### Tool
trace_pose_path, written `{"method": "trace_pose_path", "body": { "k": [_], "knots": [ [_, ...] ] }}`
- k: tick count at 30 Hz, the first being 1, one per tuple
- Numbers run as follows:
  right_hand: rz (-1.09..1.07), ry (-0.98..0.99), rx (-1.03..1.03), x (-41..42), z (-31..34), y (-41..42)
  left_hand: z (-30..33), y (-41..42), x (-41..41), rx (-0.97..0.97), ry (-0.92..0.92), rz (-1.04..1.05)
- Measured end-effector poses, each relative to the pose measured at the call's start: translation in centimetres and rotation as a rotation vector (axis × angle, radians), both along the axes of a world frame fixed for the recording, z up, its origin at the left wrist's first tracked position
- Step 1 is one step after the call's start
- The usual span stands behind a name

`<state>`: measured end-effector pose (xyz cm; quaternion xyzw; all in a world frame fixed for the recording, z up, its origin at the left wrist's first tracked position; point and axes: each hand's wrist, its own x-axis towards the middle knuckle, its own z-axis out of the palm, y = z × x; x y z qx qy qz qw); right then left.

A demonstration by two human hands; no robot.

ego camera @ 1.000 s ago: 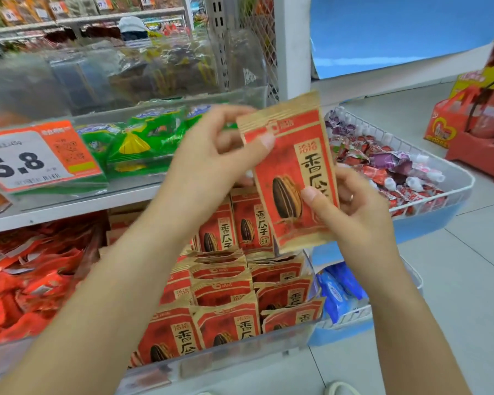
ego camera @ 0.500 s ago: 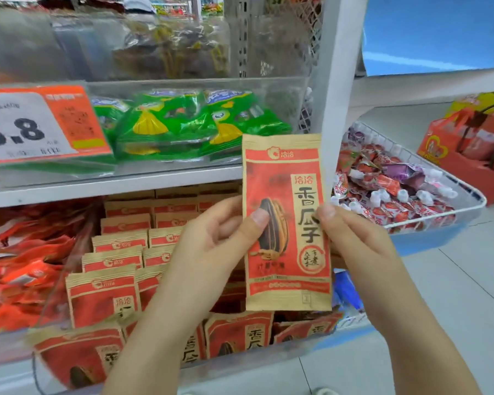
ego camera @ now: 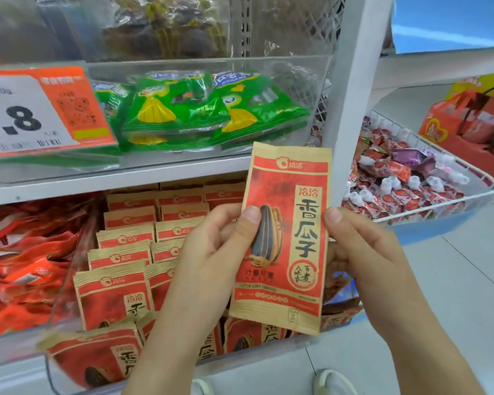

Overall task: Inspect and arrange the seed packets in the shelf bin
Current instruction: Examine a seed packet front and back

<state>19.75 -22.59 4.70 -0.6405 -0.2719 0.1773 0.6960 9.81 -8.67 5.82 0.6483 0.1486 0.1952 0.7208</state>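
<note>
A red and kraft-brown sunflower seed packet stands upright in front of the lower shelf, its printed face toward me. My left hand pinches its left edge, thumb on the front over the seed picture. My right hand pinches its right edge, thumb tip at the packet's side. Behind and below, a clear plastic shelf bin holds several rows of the same packets, most upright, the front ones leaning forward.
Green snack bags fill a clear bin on the upper shelf beside an orange 5.8 price card. Loose red bags lie left of the seed bin. A white wire basket of wrapped candies juts out at right, past a white upright post.
Both hands brought the packet down from beside the upper shelf to the lower bin's height and turned it upright. My left hand shifted from the top corner to the left edge.
</note>
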Motion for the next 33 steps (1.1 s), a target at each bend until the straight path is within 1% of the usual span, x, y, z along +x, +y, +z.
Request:
{"method": "trace_pose_path", "body": {
  "k": [4, 8, 12, 14, 16, 20, 22, 27, 31, 33],
  "knots": [
    [-0.003, -0.003, -0.011, -0.1, -0.4, 0.4, -0.1, 0.5, 0.1, 0.064, 0.041, -0.006],
    [-0.064, 0.026, -0.022, -0.2, -0.7, 0.4, -0.6, 0.6, 0.2, 0.138, 0.063, -0.018],
    [-0.101, -0.021, 0.017, 0.0, -0.4, -0.1, -1.0, 1.2, 0.1, 0.181, 0.095, -0.165],
    [-0.123, -0.027, 0.029, 0.0, -0.1, -0.4, -1.0, 1.2, 0.1, 0.172, 0.074, -0.181],
    [-0.102, -0.034, 0.036, -0.1, 0.1, -0.6, -0.8, 0.9, 0.2, 0.144, 0.033, -0.158],
    [0.051, 0.040, -0.009, -0.4, 0.4, -0.7, -0.8, 0.7, 0.4, 0.143, -0.005, -0.121],
    [0.045, 0.042, -0.028, -0.5, 0.5, -0.7, -0.7, 0.7, 0.4, 0.164, -0.004, -0.125],
    [-0.037, 0.100, 0.097, 0.2, 0.7, -1.5, -0.9, 0.4, 0.3, 0.175, 0.063, -0.285],
    [-0.156, 0.119, 0.204, 1.2, 0.9, -2.4, -1.1, -0.3, 0.6, 0.253, 0.079, -0.356],
    [-0.145, 0.155, 0.227, 1.6, 0.9, -2.6, -1.2, -0.2, 0.6, 0.261, 0.090, -0.398]
  ]
}}
